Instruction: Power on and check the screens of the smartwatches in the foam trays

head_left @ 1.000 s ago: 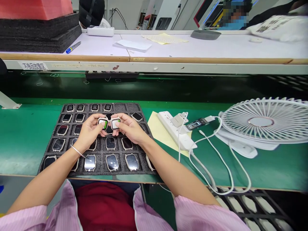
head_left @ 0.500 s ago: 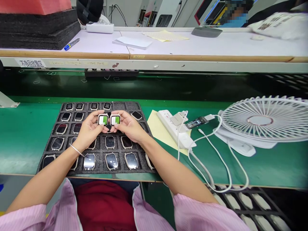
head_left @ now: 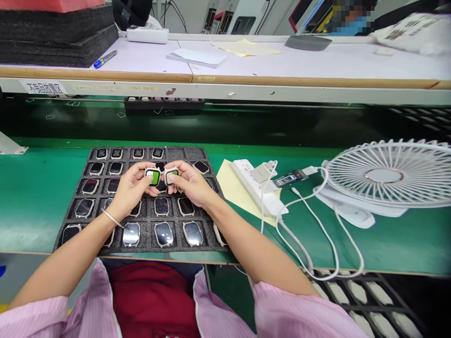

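Two strapless smartwatches are held side by side above a dark foam tray (head_left: 146, 240). My left hand (head_left: 131, 188) grips the left smartwatch (head_left: 153, 177), its thumb on the lit white-and-green screen. Around the right smartwatch (head_left: 172, 175) the fingers of my right hand (head_left: 192, 184) are closed, and that thumb covers part of its lit screen. Below them, the tray's pockets hold many more watch bodies, such as a dark-faced watch (head_left: 164, 234) near the front edge. Watches at the back left, like one small watch (head_left: 138, 153), show faint text. My forearms hide some pockets.
Right of the tray lie a yellow sheet (head_left: 225, 180), a white power strip (head_left: 246, 180) with cables, and a white fan (head_left: 384, 176). A shelf (head_left: 141, 61) runs across the back with foam blocks (head_left: 56, 42), a marker (head_left: 105, 59) and papers. Another tray (head_left: 369, 307) sits lower right.
Both thumbs have moved up onto the watch screens, and the two watches have tilted and shifted slightly right. The screens now show different white-and-green areas. The camera view has shifted a little.
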`<action>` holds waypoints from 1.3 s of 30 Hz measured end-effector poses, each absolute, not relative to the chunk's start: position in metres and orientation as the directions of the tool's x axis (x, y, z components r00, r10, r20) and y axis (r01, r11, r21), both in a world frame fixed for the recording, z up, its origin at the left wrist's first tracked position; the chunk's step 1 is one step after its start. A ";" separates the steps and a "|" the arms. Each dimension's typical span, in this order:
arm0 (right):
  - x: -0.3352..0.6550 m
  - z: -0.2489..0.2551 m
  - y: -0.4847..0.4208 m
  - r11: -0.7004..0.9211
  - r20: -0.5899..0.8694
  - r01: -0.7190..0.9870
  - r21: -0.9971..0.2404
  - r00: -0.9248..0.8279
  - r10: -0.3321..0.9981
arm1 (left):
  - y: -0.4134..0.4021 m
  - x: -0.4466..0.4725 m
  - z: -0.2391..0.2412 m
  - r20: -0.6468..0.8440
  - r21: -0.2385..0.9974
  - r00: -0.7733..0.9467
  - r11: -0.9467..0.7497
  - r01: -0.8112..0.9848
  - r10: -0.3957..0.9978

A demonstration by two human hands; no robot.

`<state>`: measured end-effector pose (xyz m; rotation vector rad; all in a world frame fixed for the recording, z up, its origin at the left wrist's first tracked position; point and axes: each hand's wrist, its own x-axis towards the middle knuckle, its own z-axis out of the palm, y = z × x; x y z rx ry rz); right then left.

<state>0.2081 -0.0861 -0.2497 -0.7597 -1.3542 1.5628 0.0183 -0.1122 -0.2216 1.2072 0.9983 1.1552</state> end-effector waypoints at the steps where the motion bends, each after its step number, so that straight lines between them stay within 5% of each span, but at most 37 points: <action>1: 0.208 -0.250 -0.086 0.011 0.109 -0.241 -0.970 -0.397 0.911 | -0.112 0.018 -0.221 0.024 0.993 0.159 -0.005 -0.122 0.987; 39: 0.207 -0.249 -0.085 -0.033 0.059 -0.244 -0.969 -0.359 0.931 | -0.113 0.020 -0.223 -0.027 0.995 0.206 0.045 -0.084 0.978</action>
